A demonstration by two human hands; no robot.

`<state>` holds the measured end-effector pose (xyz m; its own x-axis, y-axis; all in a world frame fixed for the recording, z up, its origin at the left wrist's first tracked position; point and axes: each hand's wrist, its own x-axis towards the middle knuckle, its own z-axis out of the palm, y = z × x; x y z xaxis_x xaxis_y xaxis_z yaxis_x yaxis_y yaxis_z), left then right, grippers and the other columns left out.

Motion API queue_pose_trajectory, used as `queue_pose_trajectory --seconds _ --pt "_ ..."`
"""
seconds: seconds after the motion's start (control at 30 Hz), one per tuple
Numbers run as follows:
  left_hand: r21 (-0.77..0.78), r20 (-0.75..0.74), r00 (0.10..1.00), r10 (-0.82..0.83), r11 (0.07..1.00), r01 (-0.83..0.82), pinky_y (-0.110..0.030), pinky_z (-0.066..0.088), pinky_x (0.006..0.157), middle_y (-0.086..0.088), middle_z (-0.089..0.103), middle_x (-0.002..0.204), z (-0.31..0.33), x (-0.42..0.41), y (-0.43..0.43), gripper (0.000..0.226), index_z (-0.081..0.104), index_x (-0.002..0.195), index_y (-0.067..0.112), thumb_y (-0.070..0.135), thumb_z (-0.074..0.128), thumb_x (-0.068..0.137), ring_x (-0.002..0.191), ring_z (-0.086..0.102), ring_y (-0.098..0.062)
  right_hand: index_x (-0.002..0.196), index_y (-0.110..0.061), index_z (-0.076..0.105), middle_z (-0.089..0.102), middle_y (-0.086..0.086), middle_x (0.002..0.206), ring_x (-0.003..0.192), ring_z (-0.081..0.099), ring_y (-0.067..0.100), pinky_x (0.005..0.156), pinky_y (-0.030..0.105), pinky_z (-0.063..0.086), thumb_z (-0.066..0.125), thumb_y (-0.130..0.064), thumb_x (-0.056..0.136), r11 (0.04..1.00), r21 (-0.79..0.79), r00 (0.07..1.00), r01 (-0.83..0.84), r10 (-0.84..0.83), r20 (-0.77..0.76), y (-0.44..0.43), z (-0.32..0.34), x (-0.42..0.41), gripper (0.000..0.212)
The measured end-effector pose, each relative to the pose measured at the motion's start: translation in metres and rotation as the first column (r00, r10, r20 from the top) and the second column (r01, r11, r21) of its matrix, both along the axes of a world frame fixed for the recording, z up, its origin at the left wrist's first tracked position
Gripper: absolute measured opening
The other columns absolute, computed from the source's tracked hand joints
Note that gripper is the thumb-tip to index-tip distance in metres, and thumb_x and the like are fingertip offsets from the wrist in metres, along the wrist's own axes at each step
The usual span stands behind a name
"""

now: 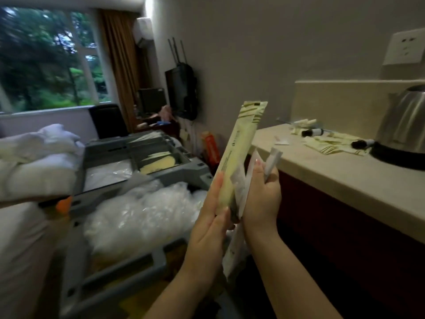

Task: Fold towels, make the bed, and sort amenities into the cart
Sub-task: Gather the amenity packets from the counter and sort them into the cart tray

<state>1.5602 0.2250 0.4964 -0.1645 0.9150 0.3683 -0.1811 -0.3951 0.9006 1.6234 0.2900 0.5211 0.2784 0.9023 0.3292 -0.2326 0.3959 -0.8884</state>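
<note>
A long cream amenity packet (241,143) with green stripes at its top stands upright between both hands. My left hand (212,212) holds its lower part, fingers stretched along its side and the thumb on its front. My right hand (262,194) grips several thin white sachets (272,161) against the packet. The grey cart (142,178) stands to the left, with cream packets in a top compartment (158,163) and clear plastic bags (142,210) in the lower tray. More packets and small dark-capped bottles (312,132) lie on the counter (345,178) at right.
A steel kettle (404,132) sits on the counter's right end below a wall socket. White bedding (39,155) is piled on the bed at left. A wall television (181,93), a desk and a dark chair (108,120) lie further back by the window.
</note>
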Motion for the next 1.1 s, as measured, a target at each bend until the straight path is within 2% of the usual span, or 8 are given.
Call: queue_pose_trajectory --seconds 0.1,0.3,0.5,0.67,0.77,0.9,1.0,1.1 --pt "-0.033 0.03 0.999 0.021 0.999 -0.02 -0.024 0.049 0.097 0.024 0.05 0.134 -0.009 -0.034 -0.035 0.042 0.047 0.119 0.055 0.032 0.044 0.084 0.121 0.052 0.001 0.081 -0.035 0.048 0.058 -0.012 0.078 0.068 0.059 -0.006 0.068 0.018 0.046 0.042 -0.032 0.099 0.995 0.007 0.995 -0.099 0.099 0.023 -0.035 -0.009 -0.035 0.019" --pt "-0.066 0.11 0.981 0.161 0.986 -0.154 -0.032 0.051 0.094 0.006 0.055 0.137 -0.031 -0.139 -0.103 0.049 0.044 0.136 0.032 0.033 0.052 0.088 0.122 0.055 -0.013 0.085 -0.033 0.048 0.059 -0.012 0.074 0.063 0.059 -0.009 0.055 0.008 0.044 0.044 -0.032 0.098 0.948 0.015 0.948 -0.319 0.318 0.016 -0.104 -0.019 -0.143 0.014" --pt "-0.126 0.283 0.944 0.17 0.982 -0.139 -0.023 0.054 0.072 -0.004 0.065 0.12 -0.044 -0.276 -0.175 0.038 0.054 0.128 0.019 0.019 0.041 0.092 0.094 0.067 -0.013 0.088 -0.034 0.045 0.057 -0.009 0.077 0.061 0.059 -0.003 0.055 0.012 0.049 0.04 -0.037 0.099 0.863 -0.048 0.864 -0.503 0.503 0.003 -0.165 -0.042 -0.285 0.013" --pt "-0.264 0.421 0.845 0.33 0.936 -0.234 -0.039 0.055 0.087 -0.01 0.067 0.116 -0.063 -0.369 -0.205 0.036 0.07 0.108 0.02 0.036 0.045 0.087 0.106 0.065 -0.026 0.101 -0.032 0.048 0.061 0.005 0.09 0.076 0.062 0.017 0.066 0.03 0.053 0.043 -0.038 0.098 0.783 -0.12 0.792 -0.61 0.609 -0.048 -0.195 -0.067 -0.386 0.008" --pt "-0.305 0.354 0.85 0.39 0.907 -0.289 -0.041 0.055 0.082 -0.01 0.069 0.109 -0.064 -0.409 -0.206 0.028 0.074 0.091 0.022 0.033 0.051 0.08 0.1 0.067 -0.026 0.122 -0.034 0.042 0.063 -0.002 0.1 0.084 0.066 0.01 0.069 0.023 0.054 0.041 -0.036 0.098 0.766 -0.117 0.775 -0.632 0.626 -0.089 -0.196 -0.072 -0.426 0.023" --pt "-0.348 0.207 0.905 0.371 0.892 -0.286 -0.029 0.057 0.067 -0.003 0.068 0.113 -0.068 -0.461 -0.191 0.021 0.073 0.088 0.029 0.029 0.063 0.069 0.094 0.069 -0.018 0.11 -0.026 0.045 0.06 -0.008 0.092 0.076 0.063 -0.003 0.063 0.017 0.051 0.04 -0.03 0.1 0.8 -0.105 0.807 -0.591 0.588 -0.062 -0.175 -0.083 -0.467 0.012" --pt "-0.373 0.089 0.948 0.307 0.892 -0.254 -0.028 0.056 0.079 0.007 0.063 0.123 -0.071 -0.507 -0.168 0.063 0.059 0.119 0.046 0.029 0.074 0.061 0.111 0.061 -0.016 0.094 -0.024 0.044 0.057 -0.007 0.084 0.069 0.06 -0.006 0.058 0.015 0.05 0.042 -0.025 0.1 0.821 -0.114 0.829 -0.559 0.558 -0.046 -0.153 -0.092 -0.5 0.007" --pt "-0.406 -0.015 0.958 0.285 0.874 -0.267 -0.029 0.053 0.088 0.009 0.06 0.13 -0.071 -0.554 -0.142 0.079 0.041 0.139 0.037 0.019 0.07 0.068 0.117 0.058 -0.015 0.092 -0.022 0.045 0.055 -0.006 0.083 0.067 0.058 -0.005 0.059 0.015 0.051 0.046 -0.021 0.099 0.797 -0.108 0.804 -0.594 0.592 -0.047 -0.123 -0.098 -0.543 0.007"
